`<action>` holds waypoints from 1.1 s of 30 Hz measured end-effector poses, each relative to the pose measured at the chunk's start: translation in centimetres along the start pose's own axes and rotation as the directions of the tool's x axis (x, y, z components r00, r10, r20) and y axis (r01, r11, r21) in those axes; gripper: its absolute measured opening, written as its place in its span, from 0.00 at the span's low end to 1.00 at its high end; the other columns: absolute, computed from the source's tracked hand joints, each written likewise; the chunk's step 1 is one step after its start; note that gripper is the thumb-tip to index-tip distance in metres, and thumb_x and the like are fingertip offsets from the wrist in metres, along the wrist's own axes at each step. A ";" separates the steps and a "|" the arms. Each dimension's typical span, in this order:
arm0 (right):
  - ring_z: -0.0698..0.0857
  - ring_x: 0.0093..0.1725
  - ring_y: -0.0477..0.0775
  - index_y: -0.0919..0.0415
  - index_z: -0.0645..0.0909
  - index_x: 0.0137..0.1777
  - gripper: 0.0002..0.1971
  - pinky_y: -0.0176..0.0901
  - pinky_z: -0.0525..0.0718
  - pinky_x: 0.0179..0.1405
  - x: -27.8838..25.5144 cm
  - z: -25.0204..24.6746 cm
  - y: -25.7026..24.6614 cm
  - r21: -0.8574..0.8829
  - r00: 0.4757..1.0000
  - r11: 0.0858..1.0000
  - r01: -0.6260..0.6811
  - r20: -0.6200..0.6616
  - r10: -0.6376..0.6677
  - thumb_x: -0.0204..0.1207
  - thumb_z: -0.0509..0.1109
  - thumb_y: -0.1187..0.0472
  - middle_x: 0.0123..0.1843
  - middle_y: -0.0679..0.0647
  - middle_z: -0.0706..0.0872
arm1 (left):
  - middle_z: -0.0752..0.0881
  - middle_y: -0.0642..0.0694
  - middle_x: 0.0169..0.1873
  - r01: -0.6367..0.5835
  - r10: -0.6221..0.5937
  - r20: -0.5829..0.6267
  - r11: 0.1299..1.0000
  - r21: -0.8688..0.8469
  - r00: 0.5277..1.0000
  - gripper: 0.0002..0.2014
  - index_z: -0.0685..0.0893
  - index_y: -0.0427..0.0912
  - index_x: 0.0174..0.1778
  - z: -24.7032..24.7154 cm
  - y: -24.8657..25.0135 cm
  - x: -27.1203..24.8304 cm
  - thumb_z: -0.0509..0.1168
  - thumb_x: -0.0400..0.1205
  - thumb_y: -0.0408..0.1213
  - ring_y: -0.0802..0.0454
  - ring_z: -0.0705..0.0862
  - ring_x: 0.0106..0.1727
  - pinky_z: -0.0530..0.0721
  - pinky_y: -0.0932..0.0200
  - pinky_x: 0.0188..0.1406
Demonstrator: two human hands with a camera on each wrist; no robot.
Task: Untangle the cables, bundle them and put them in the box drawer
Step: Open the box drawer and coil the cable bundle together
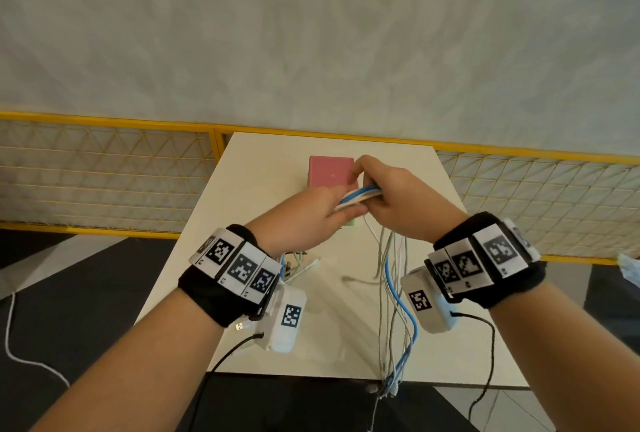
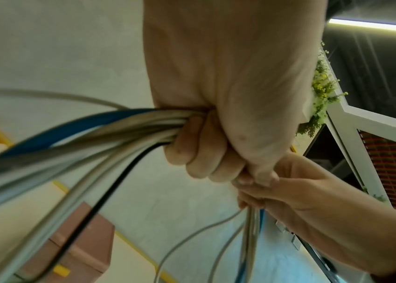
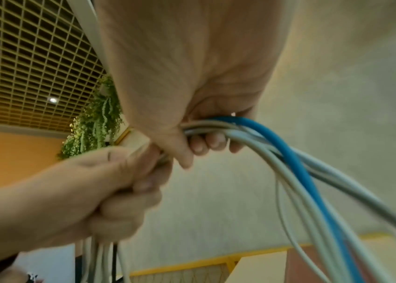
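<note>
A bundle of cables (image 1: 360, 195), several white or grey, one blue and one black, spans between my two hands above the table. My left hand (image 1: 322, 213) grips one end of it, fingers curled round the strands (image 2: 143, 126). My right hand (image 1: 388, 189) grips the bundle right beside it (image 3: 218, 128). The two fists touch. From the right hand the cables hang down in long loops (image 1: 394, 293) over the table's front edge. The pink box (image 1: 331, 171) with its drawer stands at the back of the table, just behind the hands. Whether the drawer stands open or closed stays hidden.
The white table (image 1: 249, 224) is narrow, with a yellow mesh railing (image 1: 104, 168) behind and beside it. Loose cable ends and plugs (image 1: 298, 263) lie under my left wrist. A small green item (image 1: 351, 223) peeks out beneath the hands. Dark floor lies on both sides.
</note>
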State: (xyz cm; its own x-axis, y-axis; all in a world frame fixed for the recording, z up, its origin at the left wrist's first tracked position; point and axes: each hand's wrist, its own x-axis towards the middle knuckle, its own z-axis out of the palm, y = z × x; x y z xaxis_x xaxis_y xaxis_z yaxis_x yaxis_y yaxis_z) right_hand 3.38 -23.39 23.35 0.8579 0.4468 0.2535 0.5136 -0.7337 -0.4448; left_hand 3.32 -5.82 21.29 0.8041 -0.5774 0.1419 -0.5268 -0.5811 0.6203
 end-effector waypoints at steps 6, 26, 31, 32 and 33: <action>0.78 0.41 0.48 0.60 0.69 0.55 0.05 0.32 0.75 0.42 0.6 2.4 0.1 0.290 0.961 0.954 0.074 -0.275 0.009 0.83 0.54 0.68 0.46 0.53 0.78 | 0.86 0.45 0.38 -0.034 -0.016 -0.339 0.989 -0.141 0.941 0.17 0.81 0.42 0.56 -0.1 1.1 0.7 0.56 0.87 0.52 0.51 0.85 0.40 0.84 0.44 0.44; 0.77 0.55 0.41 0.63 0.69 0.66 0.13 0.36 0.73 0.54 -0.2 10.1 9.6 0.138 0.973 0.967 -0.214 0.115 0.199 0.85 0.56 0.60 0.57 0.47 0.76 | 0.70 0.57 0.22 -0.271 -0.064 -0.677 0.886 -0.376 0.733 0.09 0.78 0.58 0.43 -5.2 1.4 0.6 0.57 0.86 0.53 0.57 0.66 0.23 0.65 0.57 0.26; 0.76 0.55 0.66 0.66 0.73 0.65 0.18 0.55 0.77 0.52 0.5 9.1 11.2 -0.540 0.943 0.797 -0.272 0.017 0.333 0.83 0.58 0.53 0.64 0.62 0.71 | 0.71 0.58 0.21 -0.300 -0.012 -0.655 0.882 -0.363 0.756 0.09 0.79 0.59 0.45 -5.0 1.5 0.4 0.57 0.84 0.55 0.58 0.66 0.23 0.65 0.56 0.26; 0.78 0.49 0.66 0.67 0.73 0.64 0.17 0.54 0.79 0.47 1.0 8.5 11.1 -0.506 0.933 0.811 -0.293 0.033 0.358 0.84 0.57 0.54 0.63 0.63 0.71 | 0.71 0.58 0.21 -0.306 -0.008 -0.653 0.879 -0.366 0.757 0.09 0.79 0.59 0.45 -4.9 1.6 0.4 0.57 0.84 0.55 0.58 0.66 0.23 0.65 0.56 0.25; 0.80 0.43 0.65 0.67 0.73 0.61 0.15 0.54 0.79 0.42 1.5 8.0 11.0 -0.417 0.914 0.839 -0.350 0.043 0.403 0.85 0.56 0.56 0.60 0.63 0.72 | 0.71 0.58 0.21 -0.311 -0.010 -0.653 0.873 -0.374 0.757 0.09 0.80 0.60 0.44 -4.8 1.6 0.5 0.57 0.84 0.55 0.57 0.66 0.23 0.65 0.57 0.25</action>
State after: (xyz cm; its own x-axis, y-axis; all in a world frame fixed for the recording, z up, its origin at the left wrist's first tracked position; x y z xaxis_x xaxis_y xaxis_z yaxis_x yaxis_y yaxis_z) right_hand 10.24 -26.73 11.97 0.9907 0.1351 0.0157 0.1360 -0.9853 -0.1037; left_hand 4.17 -4.24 26.05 0.7941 -0.0564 0.6051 -0.6073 -0.1131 0.7864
